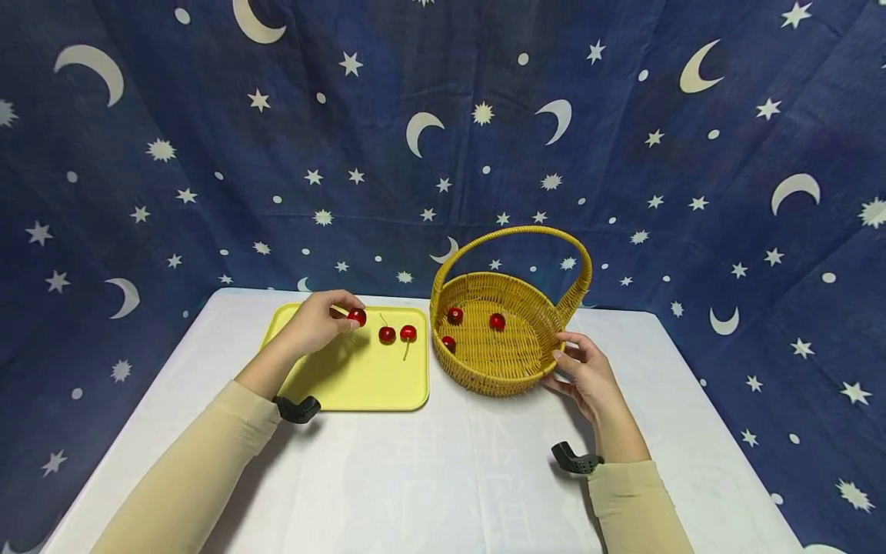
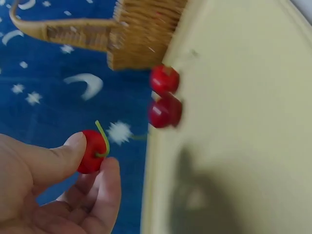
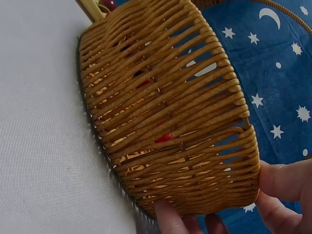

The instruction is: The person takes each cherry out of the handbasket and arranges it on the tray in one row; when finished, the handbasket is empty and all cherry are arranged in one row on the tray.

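Yellow wicker, round, with a tall hooped handle: that's the basket [image 1: 494,383], and the head view has everything arranged around it. Left of the basket lies a pale-yellow rectangular plastic tray [image 1: 388,385], where two glossy dark-red cherries [image 1: 387,335] sit near the far edge. And look, farther left from the basket, the left hand [image 1: 321,323] has a shiny red round cherry [image 1: 357,316] pinched in its fingers! Three more red cherries [image 1: 497,322] lie inside the basket, two of them towards its left wall. At the basket's right side, the right hand [image 1: 584,377] grips the rim and wall.

Over to the left wrist: thumb on one side, fingers on the other, the cherry's curved green stem [image 2: 105,141] poking free. It's clear of the tray; the other two lie towards the basket, close together.

Right wrist now: fingers curl round the basket's woven wall, and red shows through the gaps.

So the step in hand, I'd judge, is bringing one cherry from tray to basket. Next calls for a carry rightward, over the basket's near-left rim and under the handle's hoop, then a gentle release while the right hand steadies the wicker.
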### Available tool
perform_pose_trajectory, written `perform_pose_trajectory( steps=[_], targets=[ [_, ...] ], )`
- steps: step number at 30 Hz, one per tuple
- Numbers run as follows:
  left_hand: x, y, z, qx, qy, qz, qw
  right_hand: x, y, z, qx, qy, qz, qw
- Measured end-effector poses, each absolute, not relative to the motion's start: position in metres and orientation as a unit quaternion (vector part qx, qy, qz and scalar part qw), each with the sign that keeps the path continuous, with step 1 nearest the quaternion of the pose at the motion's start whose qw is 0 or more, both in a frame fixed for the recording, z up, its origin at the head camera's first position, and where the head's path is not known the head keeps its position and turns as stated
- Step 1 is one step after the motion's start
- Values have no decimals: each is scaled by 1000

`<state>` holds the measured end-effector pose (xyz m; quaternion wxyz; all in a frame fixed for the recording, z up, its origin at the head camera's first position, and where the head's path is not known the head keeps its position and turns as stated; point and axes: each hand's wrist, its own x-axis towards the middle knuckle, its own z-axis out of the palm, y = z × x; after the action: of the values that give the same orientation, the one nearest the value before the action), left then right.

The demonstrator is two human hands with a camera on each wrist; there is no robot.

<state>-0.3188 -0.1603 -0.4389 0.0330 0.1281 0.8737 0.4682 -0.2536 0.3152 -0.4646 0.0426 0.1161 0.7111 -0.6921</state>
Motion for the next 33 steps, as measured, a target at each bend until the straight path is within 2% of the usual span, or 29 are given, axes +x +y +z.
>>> perform_pose_trajectory(
  steps=[8,22,33],
  targets=[
    [-335,-166,-472,113,878,456,90,-252,311,-465,125,715,-687,40],
    [-342,-152,-483,111,900,417,68,-251,315,-463,125,716,-685,41],
    [-342,-153,-482,102,901,413,84,-252,315,-463,120,718,-684,44]
  ],
)
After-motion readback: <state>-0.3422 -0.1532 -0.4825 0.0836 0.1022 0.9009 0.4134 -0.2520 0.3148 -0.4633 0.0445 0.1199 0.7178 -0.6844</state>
